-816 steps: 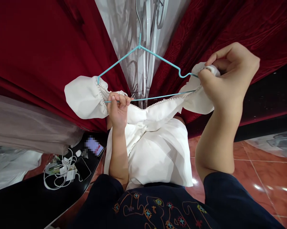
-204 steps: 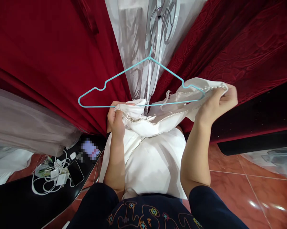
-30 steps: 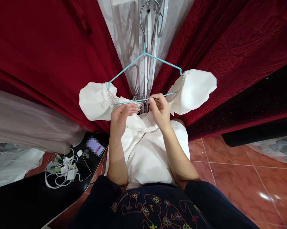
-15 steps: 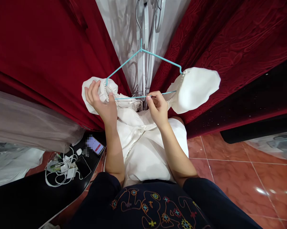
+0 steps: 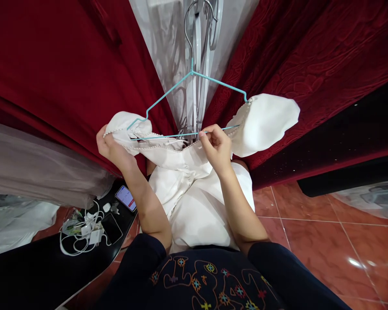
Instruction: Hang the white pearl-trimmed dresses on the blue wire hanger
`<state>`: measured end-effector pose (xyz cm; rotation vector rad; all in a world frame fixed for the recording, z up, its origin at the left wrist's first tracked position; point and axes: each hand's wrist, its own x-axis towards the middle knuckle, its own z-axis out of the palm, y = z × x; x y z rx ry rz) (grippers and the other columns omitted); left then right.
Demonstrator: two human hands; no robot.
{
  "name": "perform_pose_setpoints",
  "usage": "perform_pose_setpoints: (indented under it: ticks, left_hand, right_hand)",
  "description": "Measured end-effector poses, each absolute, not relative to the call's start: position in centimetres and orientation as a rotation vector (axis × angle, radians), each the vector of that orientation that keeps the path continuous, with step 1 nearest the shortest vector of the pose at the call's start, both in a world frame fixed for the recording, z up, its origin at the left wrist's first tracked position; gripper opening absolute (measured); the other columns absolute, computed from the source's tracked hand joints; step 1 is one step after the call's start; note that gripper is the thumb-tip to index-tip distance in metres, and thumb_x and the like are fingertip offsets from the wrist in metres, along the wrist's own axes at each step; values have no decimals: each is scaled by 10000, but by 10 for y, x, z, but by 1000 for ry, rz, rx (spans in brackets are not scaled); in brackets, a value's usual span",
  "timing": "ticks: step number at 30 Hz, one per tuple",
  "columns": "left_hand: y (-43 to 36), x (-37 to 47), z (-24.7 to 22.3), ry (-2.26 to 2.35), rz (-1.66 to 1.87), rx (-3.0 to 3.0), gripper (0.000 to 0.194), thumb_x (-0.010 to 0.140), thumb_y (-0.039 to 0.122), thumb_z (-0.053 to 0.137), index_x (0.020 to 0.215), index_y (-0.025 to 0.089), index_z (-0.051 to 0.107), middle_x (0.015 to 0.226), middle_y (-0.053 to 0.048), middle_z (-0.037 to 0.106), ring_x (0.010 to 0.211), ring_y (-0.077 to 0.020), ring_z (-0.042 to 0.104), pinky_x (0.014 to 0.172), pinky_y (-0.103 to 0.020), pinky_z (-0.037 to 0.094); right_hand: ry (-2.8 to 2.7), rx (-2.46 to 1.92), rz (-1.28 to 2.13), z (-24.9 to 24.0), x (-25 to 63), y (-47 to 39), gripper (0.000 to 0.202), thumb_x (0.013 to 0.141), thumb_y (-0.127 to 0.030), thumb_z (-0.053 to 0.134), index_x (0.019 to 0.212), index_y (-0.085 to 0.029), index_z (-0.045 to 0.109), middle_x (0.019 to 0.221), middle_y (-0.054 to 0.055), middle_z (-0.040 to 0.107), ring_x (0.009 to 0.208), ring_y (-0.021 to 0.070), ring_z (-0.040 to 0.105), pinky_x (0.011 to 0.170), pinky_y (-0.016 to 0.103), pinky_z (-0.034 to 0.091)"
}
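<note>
A white dress [image 5: 200,206] with pearl-beaded neckline and puffed sleeves lies over my lap, its bodice raised. A light-blue wire hanger [image 5: 168,94] sits in its shoulders, hook pointing away from me. My right hand [image 5: 216,144] is closed round the hanger's lower bar near the middle. At the left, my left hand [image 5: 112,148] grips the left puffed sleeve [image 5: 126,122] by its beaded edge; part of its fingers is behind the fabric. The hanger's left end shows inside that shoulder opening. On the other side, the right puffed sleeve [image 5: 268,125] covers the hanger's right end.
Red curtains or cloths [image 5: 68,64] hang on both sides, with white hangers [image 5: 197,86] between them. A black bench [image 5: 35,267] at the left holds two phones [image 5: 112,228], white cables and chargers [image 5: 90,232]. Red floor tiles [image 5: 310,206] lie at the right.
My left hand has moved left and slightly down, pulling the left sleeve outward. More of the hanger's left end shows. My right hand stays on the lower bar.
</note>
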<state>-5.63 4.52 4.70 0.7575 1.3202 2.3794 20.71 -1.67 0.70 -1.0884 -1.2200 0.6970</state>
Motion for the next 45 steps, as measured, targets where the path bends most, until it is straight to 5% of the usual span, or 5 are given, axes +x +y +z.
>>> perform_pose_setpoints:
  ticks: [12,18,26,38,45]
  left_hand:
    - [28,-78,-12,1760,2467,882,231,862,192,522,1074,195,614,1067,-58,709,1071,-198,735,1088,-342,571]
    - [9,-65,-2,1362,2083,1318,177,837,285,775,963,176,717,939,-35,762,874,-166,738,879,-285,603]
    - [-8,5,11,903,1711,1313,516,925,598,801,1263,218,715,1196,-133,830,1158,-277,801,1015,-393,609]
    - [-9,29,19,820,1849,1137,238,927,422,753,1020,243,626,861,-22,761,917,-246,798,1029,-438,613]
    - [-6,27,21,837,1870,1134,267,950,460,742,1024,240,610,831,-18,742,880,-238,785,986,-412,621]
  right_hand:
    - [-1208,-1050,764,12,205,-21,498,912,-708,732,887,-219,641,667,-47,482,606,77,416,569,240,329]
    - [-1177,-1015,785,12,197,-18,479,908,-681,753,890,-216,642,677,-41,539,619,80,495,586,241,388]
    - [-1198,-1045,766,11,196,-17,512,912,-729,718,892,-226,625,682,-42,523,619,83,469,572,246,369]
    - [-1198,-1051,618,9,194,-28,365,976,-597,702,1082,-251,750,832,6,640,676,110,548,600,283,442]
    - [-990,-1195,-225,25,244,-31,463,920,-530,793,1301,-275,728,1286,103,704,1274,291,655,1225,582,464]
